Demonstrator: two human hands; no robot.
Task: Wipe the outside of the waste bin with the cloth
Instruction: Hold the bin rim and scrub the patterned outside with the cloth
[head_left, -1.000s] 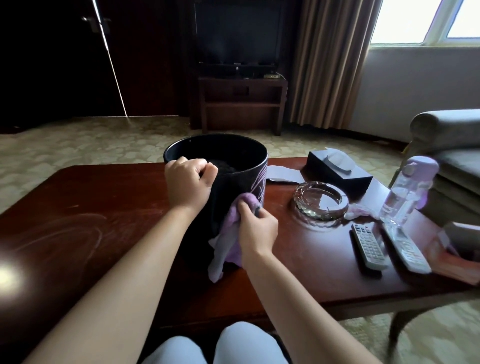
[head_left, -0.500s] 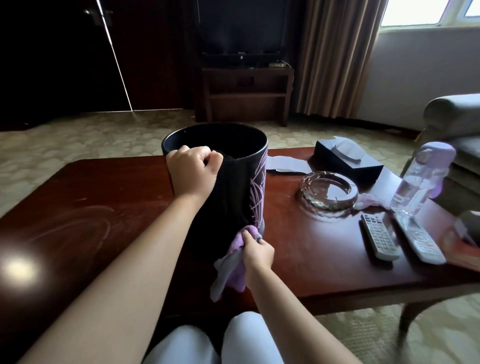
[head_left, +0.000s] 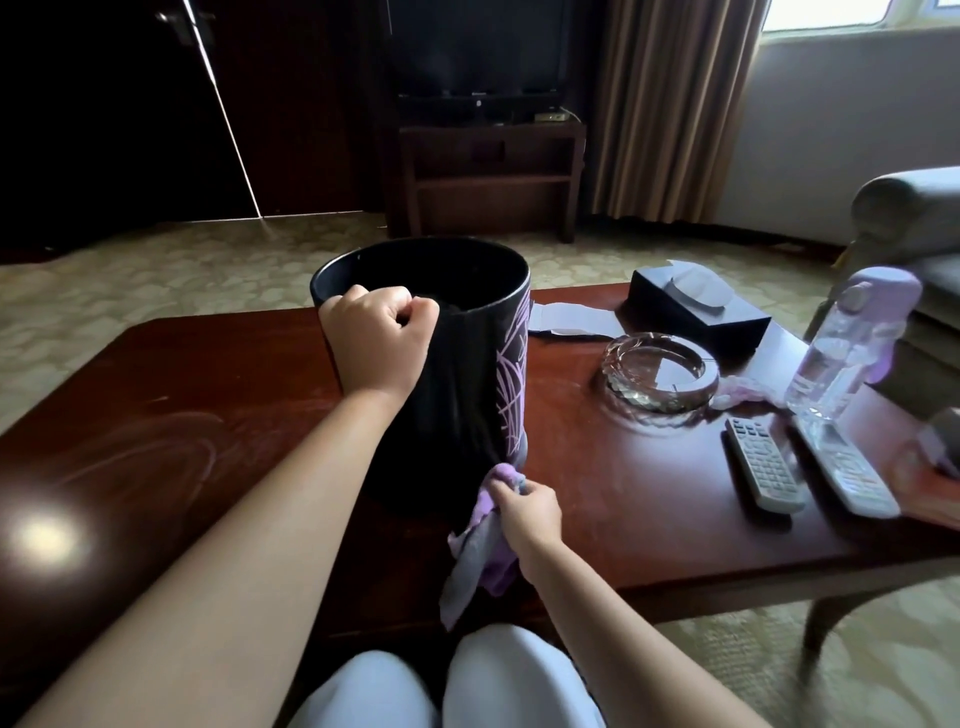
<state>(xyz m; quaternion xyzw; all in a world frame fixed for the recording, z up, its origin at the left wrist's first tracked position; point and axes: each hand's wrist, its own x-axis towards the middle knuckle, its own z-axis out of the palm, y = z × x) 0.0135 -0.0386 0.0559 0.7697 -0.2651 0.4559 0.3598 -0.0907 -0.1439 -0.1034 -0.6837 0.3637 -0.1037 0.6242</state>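
Black waste bin (head_left: 467, 374) on a dark red wooden table (head_left: 156, 415) in a carpeted room.
The left hand (head_left: 376, 343) grips the bin's near rim; the right hand (head_left: 527, 512) pinches a purple cloth (head_left: 483, 545) against its lower side. Glass ashtray (head_left: 660, 371) and two remotes (head_left: 763, 462) lie nearby.

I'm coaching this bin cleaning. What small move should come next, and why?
Probably slide the right hand and cloth sideways around the waste bin, then wipe upward: the cloth sits at the wall's foot, and the left hand grips the rim, steadying it.
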